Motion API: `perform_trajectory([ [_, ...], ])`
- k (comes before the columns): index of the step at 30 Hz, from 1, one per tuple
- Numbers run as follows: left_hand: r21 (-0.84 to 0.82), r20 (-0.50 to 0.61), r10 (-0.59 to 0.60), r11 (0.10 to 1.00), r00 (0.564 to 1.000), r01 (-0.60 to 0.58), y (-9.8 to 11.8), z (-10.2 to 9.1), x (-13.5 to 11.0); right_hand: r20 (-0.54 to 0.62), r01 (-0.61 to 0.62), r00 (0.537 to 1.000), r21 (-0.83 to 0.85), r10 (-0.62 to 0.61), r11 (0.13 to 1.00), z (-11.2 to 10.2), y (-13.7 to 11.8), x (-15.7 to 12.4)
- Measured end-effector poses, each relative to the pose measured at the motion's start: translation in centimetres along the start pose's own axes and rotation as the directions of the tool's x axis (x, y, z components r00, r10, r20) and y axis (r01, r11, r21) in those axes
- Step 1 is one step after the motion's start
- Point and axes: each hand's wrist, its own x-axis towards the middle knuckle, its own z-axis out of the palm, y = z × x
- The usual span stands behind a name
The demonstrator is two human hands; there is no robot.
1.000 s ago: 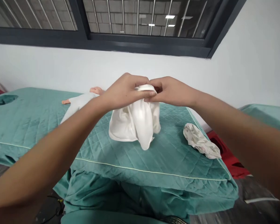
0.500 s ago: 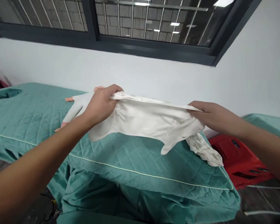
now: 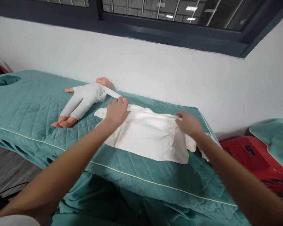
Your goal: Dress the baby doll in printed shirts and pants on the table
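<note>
A small white baby shirt (image 3: 151, 135) lies spread over the green quilted bed cover (image 3: 37, 106), its lower edge toward me. My left hand (image 3: 118, 111) is closed on the shirt's upper left corner. At its upper right, my right hand (image 3: 190, 124) pinches the cloth, slightly blurred. A baby doll (image 3: 88, 95) in a white suit rests on its back to the left, head near the wall and bare feet toward me. Its outstretched arm reaches close to my left hand. Part of another pale cloth (image 3: 206, 146) shows behind my right forearm.
Behind the bed rises a white wall (image 3: 155, 75) with a dark-framed window (image 3: 169, 29). A red plastic chair (image 3: 254, 157) stands right of the bed, beside a green cushion-like piece (image 3: 273, 135). The bed has a hole (image 3: 6, 80) at its far left.
Both hands have lowered the shirt from the air onto the bed, where it now lies flat. The doll, partly covered by my left hand before, is now in full view.
</note>
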Motion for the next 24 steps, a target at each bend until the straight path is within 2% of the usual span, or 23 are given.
perform_trajectory([
  [2, 0.088, 0.014, 0.074, 0.993, 0.997, -0.075, 2.0, 2.8, -1.7, -0.057, 0.11, 0.993, 0.047, -0.107, 0.993, 4.9, -2.1, -0.9],
  [4, -0.004, 0.109, 0.167, 0.986, 0.98, -0.167, 3.8, 5.5, -3.4, -0.021, 0.171, 0.985, 0.081, -0.169, 0.982, 9.2, -4.3, -2.4],
  [5, -0.083, 0.155, 0.199, 0.979, 0.968, -0.188, 4.4, 6.8, -3.9, -0.008, 0.169, 0.986, 0.124, -0.169, 0.978, 10.8, -5.3, -3.0],
  [7, -0.18, 0.207, 0.2, 0.97, 0.958, -0.164, 5.0, 9.1, -4.4, 0.001, 0.079, 0.997, 0.131, -0.08, 0.988, 12.9, -6.8, -3.6],
  [9, -0.179, 0.214, 0.142, 0.978, 0.966, -0.104, 4.7, 10.7, -3.9, 0.011, -0.036, 0.999, 0.104, 0.035, 0.994, 13.6, -7.3, -3.2],
  [11, -0.142, 0.208, 0.06, 0.989, 0.976, -0.031, 3.9, 11.5, -3.0, 0.032, -0.118, 0.993, 0.073, 0.116, 0.99, 13.5, -7.3, -2.1],
  [15, -0.144, 0.21, -0.123, 0.977, 0.97, 0.155, 3.4, 11.6, -1.2, 0.04, -0.254, 0.967, 0.081, 0.252, 0.964, 13.2, -7.2, 0.1],
  [19, -0.289, 0.17, -0.273, 0.905, 0.947, 0.313, 4.4, 11.6, 0.0, -0.118, -0.299, 0.939, 0.182, 0.323, 0.937, 13.8, -8.4, 1.0],
  [24, -0.385, 0.149, -0.358, 0.838, 0.922, 0.388, 4.8, 12.5, 1.9, -0.382, -0.242, 0.865, 0.251, 0.326, 0.937, 14.2, -8.7, 1.9],
])
